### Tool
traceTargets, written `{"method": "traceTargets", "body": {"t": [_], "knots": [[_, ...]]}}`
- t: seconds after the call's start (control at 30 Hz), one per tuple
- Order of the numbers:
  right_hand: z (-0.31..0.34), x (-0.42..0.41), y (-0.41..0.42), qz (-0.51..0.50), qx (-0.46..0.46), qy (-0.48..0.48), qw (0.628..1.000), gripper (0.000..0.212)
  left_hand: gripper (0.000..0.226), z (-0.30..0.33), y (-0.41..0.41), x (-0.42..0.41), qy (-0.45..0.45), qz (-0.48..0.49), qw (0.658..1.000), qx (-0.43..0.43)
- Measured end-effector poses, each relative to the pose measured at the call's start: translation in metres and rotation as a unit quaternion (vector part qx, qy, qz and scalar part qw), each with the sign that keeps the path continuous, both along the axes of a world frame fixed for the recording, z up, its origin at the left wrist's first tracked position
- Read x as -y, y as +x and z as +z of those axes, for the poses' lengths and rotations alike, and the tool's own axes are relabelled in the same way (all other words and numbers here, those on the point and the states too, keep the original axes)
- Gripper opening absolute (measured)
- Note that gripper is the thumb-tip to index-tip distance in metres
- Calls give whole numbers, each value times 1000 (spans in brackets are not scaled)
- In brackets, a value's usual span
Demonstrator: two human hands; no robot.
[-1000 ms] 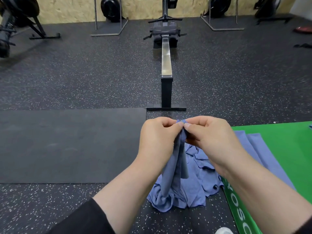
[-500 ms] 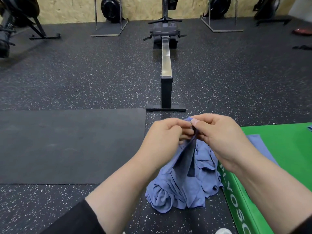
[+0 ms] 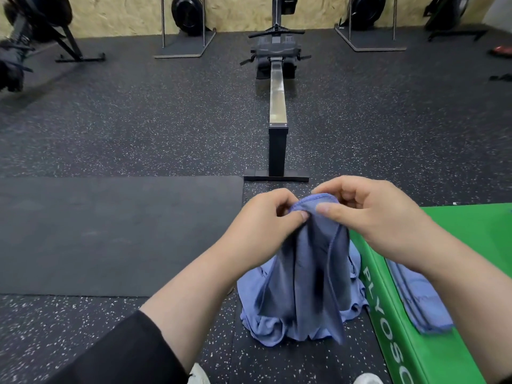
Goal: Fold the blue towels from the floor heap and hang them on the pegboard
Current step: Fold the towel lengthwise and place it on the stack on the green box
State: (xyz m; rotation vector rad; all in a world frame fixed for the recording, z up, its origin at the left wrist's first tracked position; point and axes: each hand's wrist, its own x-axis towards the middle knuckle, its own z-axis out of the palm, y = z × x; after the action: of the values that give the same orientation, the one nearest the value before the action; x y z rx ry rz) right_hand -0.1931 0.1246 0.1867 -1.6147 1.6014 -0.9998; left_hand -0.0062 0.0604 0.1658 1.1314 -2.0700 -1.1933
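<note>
Towel [image 3: 310, 261] long axis vertical, hem up, pinched by left hand [image 3: 263, 225] fingers and right hand [image 3: 371, 217] fingers; tail down onto heap [image 3: 279, 325]

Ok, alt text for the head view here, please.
Left hand and right hand pinch the top hem of a blue towel hanging over the floor heap. Another towel lies on a green plyo box; a rowing machine stands ahead.

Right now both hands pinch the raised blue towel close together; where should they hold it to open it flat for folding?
Hold the stitched top hem. The left hand and right hand pinch it bunched, so the raised towel hangs in a narrow drape over the heap. I would slide each hand outward along the hem toward its own corner, gripping from above.
</note>
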Motion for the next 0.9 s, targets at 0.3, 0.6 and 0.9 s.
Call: {"method": "traceTargets", "body": {"t": [0.3,0.6,0.9], "knots": [[1,0,-3,-43,-85,-31,995,13,7,-1,5,-1,9,-43,998,40],[0,1,-9,-136,-98,-35,985,14,9,-10,24,11,-31,-5,979,200],[1,-2,-9,-163,24,-23,986,13,15,-9,41,16,-92,43,965,240]]}}
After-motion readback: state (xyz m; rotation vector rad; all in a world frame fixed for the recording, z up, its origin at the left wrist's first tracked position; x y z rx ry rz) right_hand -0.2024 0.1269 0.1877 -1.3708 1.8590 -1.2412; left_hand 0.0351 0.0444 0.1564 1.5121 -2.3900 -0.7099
